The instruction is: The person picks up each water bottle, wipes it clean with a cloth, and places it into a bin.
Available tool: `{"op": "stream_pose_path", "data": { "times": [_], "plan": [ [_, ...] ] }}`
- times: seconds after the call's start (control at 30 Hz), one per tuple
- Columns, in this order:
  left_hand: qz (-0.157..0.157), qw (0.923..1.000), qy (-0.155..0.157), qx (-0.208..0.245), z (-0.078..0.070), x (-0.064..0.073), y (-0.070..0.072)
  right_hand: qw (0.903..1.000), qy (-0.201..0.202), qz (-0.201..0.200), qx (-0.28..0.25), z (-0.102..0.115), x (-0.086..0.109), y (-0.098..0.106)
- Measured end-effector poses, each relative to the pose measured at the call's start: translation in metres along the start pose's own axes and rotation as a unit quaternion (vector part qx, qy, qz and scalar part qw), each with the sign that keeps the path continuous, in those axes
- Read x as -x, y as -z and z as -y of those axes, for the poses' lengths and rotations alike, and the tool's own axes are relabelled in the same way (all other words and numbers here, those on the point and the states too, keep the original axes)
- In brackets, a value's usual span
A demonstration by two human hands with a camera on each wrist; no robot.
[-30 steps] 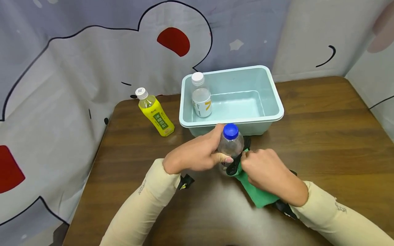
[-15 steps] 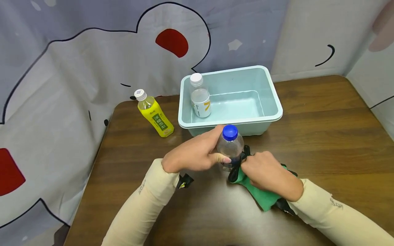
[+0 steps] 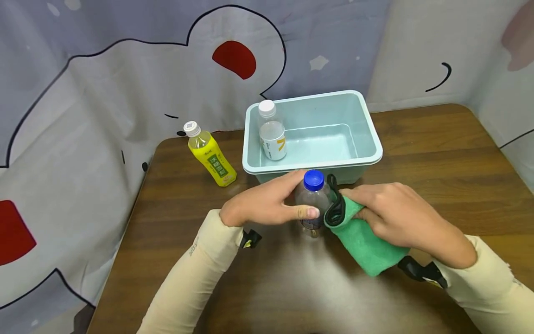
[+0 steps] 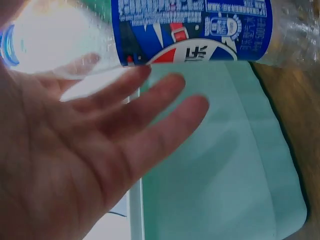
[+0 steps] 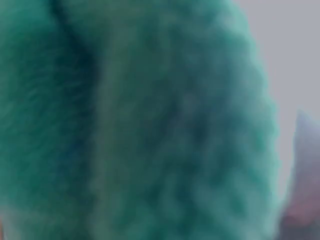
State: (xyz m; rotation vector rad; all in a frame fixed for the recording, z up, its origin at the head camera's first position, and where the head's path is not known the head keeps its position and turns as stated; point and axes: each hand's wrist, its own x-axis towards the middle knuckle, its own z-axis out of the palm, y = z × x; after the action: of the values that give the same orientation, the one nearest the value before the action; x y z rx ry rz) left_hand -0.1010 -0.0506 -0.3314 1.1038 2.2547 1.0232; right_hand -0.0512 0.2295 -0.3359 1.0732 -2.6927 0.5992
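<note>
While right hand (image 3: 398,212) grips cloth (image 3: 365,248), spread left (image 3: 264,199) seemingly touches bottle (image 3: 313,196).

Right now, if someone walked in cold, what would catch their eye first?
Probably the bright blue cap on the clear bottle, mid-picture between the left hand and the right hand, which grips a green cloth. Next comes the yellow bottle on the table, left of the pale blue-green tub. Inside that tub, at its left end, is a white-capped bottle.
</note>
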Motion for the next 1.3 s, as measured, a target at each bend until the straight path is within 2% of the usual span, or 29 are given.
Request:
{"op": "stream_pose_path", "data": {
  "times": [0.07, 0.17, 0.27, 0.33, 0.53, 0.63, 0.8, 1.13, 1.3],
  "plan": [
    [-0.015, 0.9995, 0.015, -0.024, 0.0, 0.001, 0.0, 0.9981, 0.011, -0.058, -0.018, 0.0, -0.002, 0.009],
    [-0.026, 0.9981, 0.036, -0.043, -0.001, 0.003, 0.0, 0.9885, 0.033, -0.134, -0.063, 0.0, -0.007, 0.017],
    [-0.03, 0.9984, 0.031, -0.038, -0.002, 0.003, 0.0, 0.9792, 0.055, -0.167, -0.101, 0.002, -0.017, 0.02],
    [-0.037, 0.9986, 0.028, -0.024, -0.002, 0.004, 0.0, 0.9793, 0.068, -0.157, -0.108, 0.004, -0.025, 0.018],
    [-0.064, 0.9975, 0.009, 0.029, -0.001, 0.008, -0.004, 0.9897, 0.073, -0.084, -0.09, 0.005, -0.036, 0.011],
    [-0.071, 0.9969, -0.011, 0.034, -0.002, 0.007, -0.007, 0.9906, 0.079, -0.078, -0.081, 0.005, -0.036, 0.013],
    [-0.081, 0.9957, -0.023, 0.04, -0.004, 0.006, -0.012, 0.9907, 0.094, -0.075, -0.063, 0.005, -0.034, 0.016],
    [-0.082, 0.9959, -0.025, 0.027, -0.006, 0.005, -0.012, 0.9991, 0.037, -0.023, -0.001, 0.01, -0.024, 0.017],
    [-0.086, 0.995, -0.016, 0.047, -0.005, 0.003, -0.012, 0.9994, 0.024, -0.014, 0.02, 0.008, -0.022, 0.011]
  ]
}}
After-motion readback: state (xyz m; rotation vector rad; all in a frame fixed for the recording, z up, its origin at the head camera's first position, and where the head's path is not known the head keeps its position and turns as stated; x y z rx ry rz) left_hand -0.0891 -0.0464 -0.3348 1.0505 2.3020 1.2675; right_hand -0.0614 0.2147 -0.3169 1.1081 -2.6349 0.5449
